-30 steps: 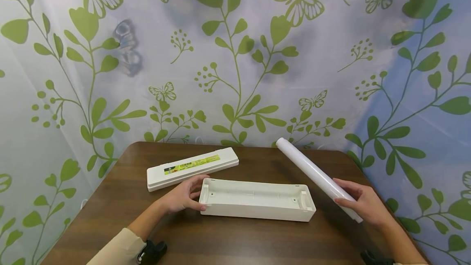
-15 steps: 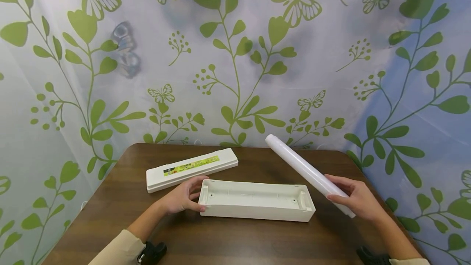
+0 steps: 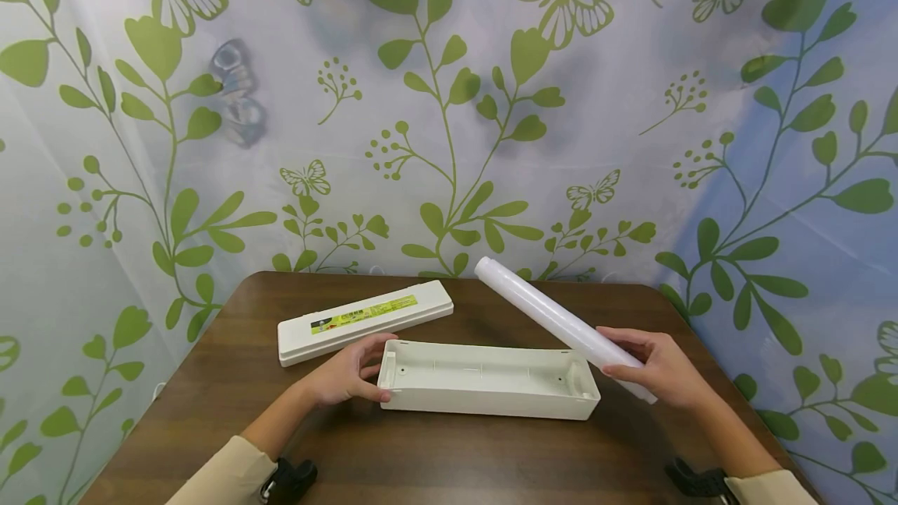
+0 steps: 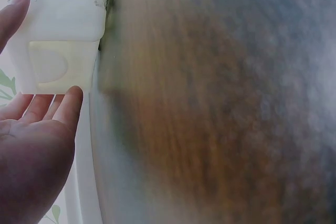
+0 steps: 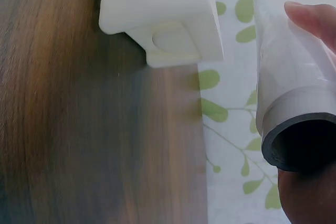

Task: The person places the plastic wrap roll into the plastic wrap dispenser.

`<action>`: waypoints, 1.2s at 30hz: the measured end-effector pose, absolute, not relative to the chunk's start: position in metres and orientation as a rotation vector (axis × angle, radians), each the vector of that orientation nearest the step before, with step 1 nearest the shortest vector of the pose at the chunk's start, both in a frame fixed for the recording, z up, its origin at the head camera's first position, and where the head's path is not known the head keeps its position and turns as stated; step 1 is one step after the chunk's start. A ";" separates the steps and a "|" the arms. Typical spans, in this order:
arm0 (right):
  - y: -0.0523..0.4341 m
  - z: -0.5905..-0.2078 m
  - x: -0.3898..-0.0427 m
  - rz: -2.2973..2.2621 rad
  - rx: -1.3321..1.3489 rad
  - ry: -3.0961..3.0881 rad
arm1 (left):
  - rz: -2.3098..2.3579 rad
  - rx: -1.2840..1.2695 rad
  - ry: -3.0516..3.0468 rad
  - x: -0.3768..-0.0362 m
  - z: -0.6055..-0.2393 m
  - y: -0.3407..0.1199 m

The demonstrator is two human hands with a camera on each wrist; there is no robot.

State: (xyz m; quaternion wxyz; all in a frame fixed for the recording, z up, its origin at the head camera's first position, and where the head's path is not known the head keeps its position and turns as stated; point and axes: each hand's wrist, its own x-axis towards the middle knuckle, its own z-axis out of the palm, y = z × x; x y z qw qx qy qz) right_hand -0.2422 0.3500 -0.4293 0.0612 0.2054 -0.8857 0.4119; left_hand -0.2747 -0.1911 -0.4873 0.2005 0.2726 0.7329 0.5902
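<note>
A long white open-topped plastic box (image 3: 491, 402) stands on the table. My left hand (image 3: 348, 371) grips its left end, thumb at the front corner and fingers toward the back corner. The left wrist view shows the box's end wall (image 4: 65, 66) between thumb and fingertips. My right hand (image 3: 655, 369) holds a roll of plastic wrap (image 3: 540, 306) near its lower end. The roll slants up and to the left, its lower part overlapping the box's right end in the head view. In the right wrist view the roll's hollow dark core (image 5: 302, 142) faces the camera.
A white lid (image 3: 365, 318) with a yellow-green label lies behind the box on the left. The brown wooden table (image 3: 449, 458) runs back to a curtain (image 3: 449, 139) printed with green leaves and butterflies.
My right hand has moved left with the roll, bringing it from beside the box's right end to over it. The left hand and the box stay in place.
</note>
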 end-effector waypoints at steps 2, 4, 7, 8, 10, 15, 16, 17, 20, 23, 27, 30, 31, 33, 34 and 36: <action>0.348 -0.430 -0.245 1.250 0.645 -2.676 | 1.636 0.758 2.059 -0.275 -0.487 -0.191; 0.345 -0.430 -0.248 1.260 0.668 -2.669 | 1.628 0.752 2.067 -0.275 -0.486 -0.191; 0.341 -0.430 -0.251 1.305 0.714 -2.649 | 1.620 0.736 2.078 -0.275 -0.485 -0.191; 0.339 -0.429 -0.252 1.323 0.730 -2.642 | 1.620 0.730 2.079 -0.275 -0.485 -0.191; 0.336 -0.429 -0.254 1.352 0.766 -2.631 | 1.627 0.724 2.074 -0.275 -0.486 -0.191; 0.330 -0.429 -0.258 1.391 0.826 -2.619 | 1.642 0.762 2.039 -0.275 -0.487 -0.191; 0.329 -0.428 -0.259 1.400 0.838 -2.618 | 1.644 0.767 2.032 -0.275 -0.487 -0.191; 0.327 -0.428 -0.260 1.408 0.844 -2.620 | 1.645 0.767 2.030 -0.275 -0.487 -0.191; 0.324 -0.428 -0.263 1.435 0.861 -2.630 | 1.647 0.763 2.027 -0.275 -0.487 -0.192; 0.321 -0.427 -0.264 1.485 0.864 -2.650 | 1.649 0.769 2.027 -0.274 -0.487 -0.192; 0.317 -0.426 -0.267 1.543 0.874 -2.673 | 1.651 0.770 2.029 -0.274 -0.487 -0.192; 0.315 -0.427 -0.270 1.549 0.914 -2.672 | 1.652 0.768 2.031 -0.275 -0.488 -0.192; 0.315 -0.427 -0.270 1.544 0.932 -2.666 | 1.653 0.768 2.030 -0.275 -0.488 -0.193; 0.314 -0.428 -0.272 1.542 0.974 -2.653 | 1.651 0.762 2.032 -0.275 -0.489 -0.193; 0.313 -0.429 -0.273 1.542 0.994 -2.649 | 1.651 0.760 2.031 -0.275 -0.489 -0.193; 0.312 -0.430 -0.274 1.546 1.032 -2.640 | 1.654 0.754 2.025 -0.275 -0.490 -0.193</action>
